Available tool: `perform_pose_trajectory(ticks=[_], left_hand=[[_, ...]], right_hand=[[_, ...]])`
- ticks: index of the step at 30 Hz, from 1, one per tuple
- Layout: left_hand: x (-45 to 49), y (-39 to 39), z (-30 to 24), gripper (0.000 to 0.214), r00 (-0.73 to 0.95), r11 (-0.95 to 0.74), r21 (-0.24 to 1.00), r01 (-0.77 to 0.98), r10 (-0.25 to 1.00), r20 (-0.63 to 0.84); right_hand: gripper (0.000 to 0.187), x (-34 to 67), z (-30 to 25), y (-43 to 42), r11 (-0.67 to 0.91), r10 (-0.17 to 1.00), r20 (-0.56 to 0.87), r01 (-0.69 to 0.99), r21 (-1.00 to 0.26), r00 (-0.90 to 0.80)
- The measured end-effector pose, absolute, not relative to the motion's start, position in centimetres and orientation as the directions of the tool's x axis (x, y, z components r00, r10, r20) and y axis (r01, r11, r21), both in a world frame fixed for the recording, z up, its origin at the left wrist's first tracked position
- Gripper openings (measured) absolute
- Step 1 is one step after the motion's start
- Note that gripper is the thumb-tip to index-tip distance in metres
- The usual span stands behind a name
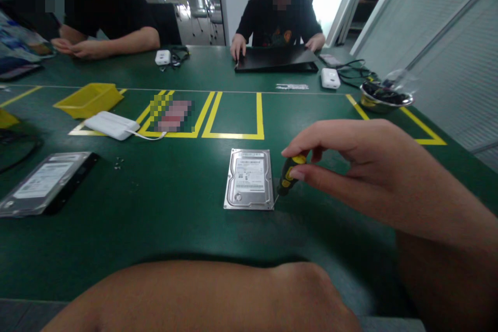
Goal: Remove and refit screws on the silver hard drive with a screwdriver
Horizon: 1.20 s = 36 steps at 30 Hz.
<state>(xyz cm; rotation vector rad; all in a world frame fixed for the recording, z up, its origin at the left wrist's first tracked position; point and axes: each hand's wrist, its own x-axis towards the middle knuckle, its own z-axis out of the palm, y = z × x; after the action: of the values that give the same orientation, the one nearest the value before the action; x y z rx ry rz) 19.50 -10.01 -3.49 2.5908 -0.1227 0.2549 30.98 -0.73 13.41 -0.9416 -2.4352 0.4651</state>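
My right hand (350, 158) pinches a small black and yellow screwdriver (288, 176) by its top, fingers closed round the handle. The tip rests at the near right corner of a silver hard drive (249, 179) lying flat on the green table (163, 218). My left forearm (210, 295) lies across the table's near edge; its hand is hidden, out of the picture.
A second hard drive (42, 181) lies at the left, with tiny screws (119, 163) beside it. A yellow bin (88, 98), a white box (112, 124) with cable, yellow tape squares (233, 135), a metal bowl (385, 97). Two other people sit across; one has hands on a laptop (276, 59).
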Motion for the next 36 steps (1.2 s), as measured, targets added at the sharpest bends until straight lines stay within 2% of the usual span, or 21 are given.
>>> perform_pose_trajectory(ticks=[10,18,24,36], left_hand=[[19.55,-10.02,-3.0,0.021,0.992,-0.86,0.501,-0.099,-0.044,0.12],[19.57,-9.76,-2.85,0.021,0.991,-0.844,0.524,-0.115,-0.058,0.124],[19.6,-9.84,-2.87,0.021,0.994,-0.855,0.511,-0.091,-0.043,0.104],[19.57,-10.04,-3.12,0.02,0.987,-0.864,0.49,-0.115,-0.046,0.152]], right_hand=[[0.016,31.09,13.29,-0.77,0.703,0.694,0.315,0.514,-0.491,-0.647],[0.019,31.28,13.11,-0.73,0.699,0.691,0.313,0.49,-0.521,-0.652],[0.02,31.16,12.96,-0.67,0.747,0.63,0.358,0.411,-0.522,-0.689],[0.022,31.07,13.29,-0.51,0.792,0.565,0.352,0.37,-0.486,-0.746]])
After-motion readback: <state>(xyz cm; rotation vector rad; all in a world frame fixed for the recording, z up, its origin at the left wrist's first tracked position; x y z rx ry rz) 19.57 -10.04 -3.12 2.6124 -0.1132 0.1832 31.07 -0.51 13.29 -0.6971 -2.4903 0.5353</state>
